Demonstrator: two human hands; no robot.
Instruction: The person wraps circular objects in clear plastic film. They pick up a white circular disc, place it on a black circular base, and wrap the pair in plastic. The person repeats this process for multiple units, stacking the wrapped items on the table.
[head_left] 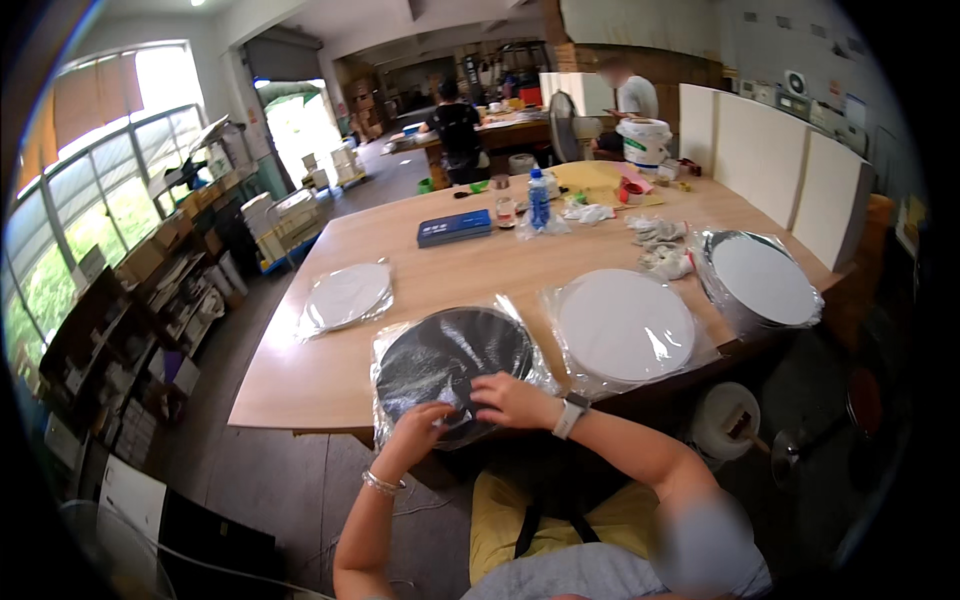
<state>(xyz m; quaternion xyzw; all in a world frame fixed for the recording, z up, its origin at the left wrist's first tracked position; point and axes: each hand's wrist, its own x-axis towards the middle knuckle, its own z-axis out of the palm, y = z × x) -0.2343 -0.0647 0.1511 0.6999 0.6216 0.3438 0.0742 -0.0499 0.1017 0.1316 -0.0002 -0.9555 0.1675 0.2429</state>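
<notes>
A round black disc [455, 350] in a clear plastic bag [388, 400] lies at the table's near edge in front of me. Over its near part, my left hand [420, 430] has its fingers bent together on the bag's film. Close beside it, my right hand [512, 400] reaches in from the right, fingers apart and touching the film over the disc. What lies under the fingertips is partly hidden. To the right rests a white round disc [627, 325] in clear film; a smaller wrapped white disc [348, 295] lies to the left.
Farther right is a stack of wrapped round discs [765, 278], with work gloves [665, 248] beside it. A blue box [454, 228], a blue bottle [538, 200] and a white bucket [643, 143] stand farther back. Another bucket [725, 415] is on the floor at right. Two people work beyond.
</notes>
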